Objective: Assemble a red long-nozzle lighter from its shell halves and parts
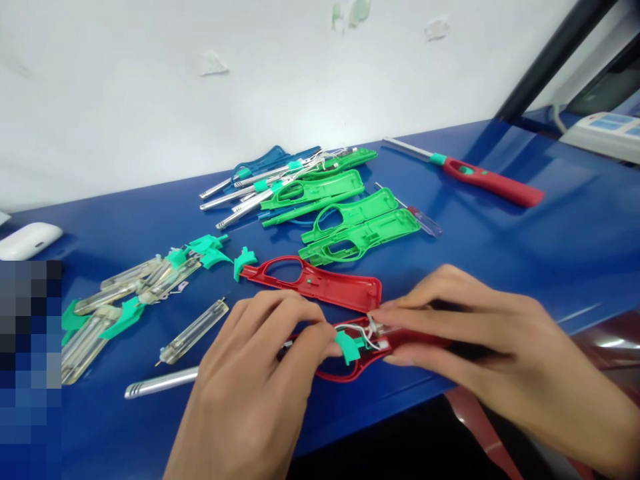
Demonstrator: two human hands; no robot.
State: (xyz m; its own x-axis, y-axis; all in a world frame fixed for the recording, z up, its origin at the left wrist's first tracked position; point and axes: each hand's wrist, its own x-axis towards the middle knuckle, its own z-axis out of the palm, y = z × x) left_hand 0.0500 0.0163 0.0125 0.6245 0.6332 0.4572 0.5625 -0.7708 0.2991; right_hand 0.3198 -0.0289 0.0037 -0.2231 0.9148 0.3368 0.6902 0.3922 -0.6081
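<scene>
An open red lighter casing half point(345, 373) lies between my hands near the table's front edge. My left hand point(255, 373) is closed over its front end, with the thumb tip against a teal trigger point(350, 347). From under that hand a silver metal tube point(160, 383) sticks out to the left. My right hand point(470, 333) grips the casing's handle end, its fingers on a clear fuel tank point(380, 325) that they partly hide. White wires point(357, 327) loop between trigger and tank. Just beyond lies another red casing half point(340, 287), with a teal trigger point(244, 262) at its tip.
Clear fuel tanks point(130, 283) and teal triggers point(207, 247) lie at left. Behind are green casing halves point(370, 230), metal tubes point(245, 207) and a screwdriver point(425, 221). An assembled red lighter point(490, 183) rests at back right. A white case point(33, 240) sits far left.
</scene>
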